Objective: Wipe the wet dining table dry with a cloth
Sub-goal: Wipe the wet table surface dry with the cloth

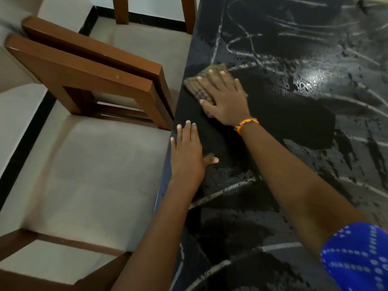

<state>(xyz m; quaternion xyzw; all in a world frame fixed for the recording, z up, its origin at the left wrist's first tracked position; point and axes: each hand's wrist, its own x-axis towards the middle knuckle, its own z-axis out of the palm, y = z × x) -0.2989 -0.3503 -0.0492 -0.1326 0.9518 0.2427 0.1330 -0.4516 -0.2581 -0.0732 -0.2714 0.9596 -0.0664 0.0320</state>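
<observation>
A black, white-veined counter (pixel 294 59) glistens with droplets beyond a dull dry swath beside the right hand (pixel 225 97), which presses flat, fingers spread, on a folded checked cloth (pixel 198 87) near the counter's edge. The left hand (pixel 188 154) rests open-palmed at that edge, wooden chairs (pixel 88 80) just past it.

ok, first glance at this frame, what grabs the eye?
The right hand, flat on a checked cloth at the left edge of the black marble table. Right of it, wet smears and droplets catch a bright glare. The left hand rests flat on the table edge, beside wooden chairs.
</observation>
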